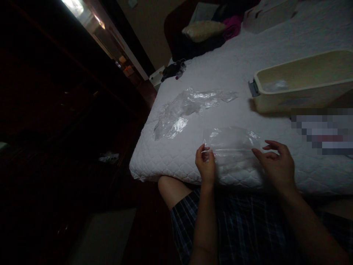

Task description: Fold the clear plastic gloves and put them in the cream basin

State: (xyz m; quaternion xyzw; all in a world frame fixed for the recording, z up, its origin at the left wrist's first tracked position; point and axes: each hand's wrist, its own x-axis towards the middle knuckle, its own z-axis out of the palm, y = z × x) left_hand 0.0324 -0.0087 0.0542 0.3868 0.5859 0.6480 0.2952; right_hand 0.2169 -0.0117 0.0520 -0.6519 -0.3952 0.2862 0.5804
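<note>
A clear plastic bag (233, 143) is stretched between my two hands, just over the near edge of the bed. My left hand (205, 163) pinches its left side between thumb and fingers. At the bag's right side is my right hand (277, 163), its thumb and fingers apart with a gap between them; whether it touches the plastic I cannot make out. Beyond the bag, more crumpled clear plastic (190, 106) lies spread on the white quilted mattress (154, 158).
To the right stands a long cream bin (298, 99) with a grey latch and some clear plastic inside. Farther back are a pale box (267, 16), a pillow (204, 31) and magenta cloth (232, 27). Dark small items (173, 70) sit at the bed's far left corner.
</note>
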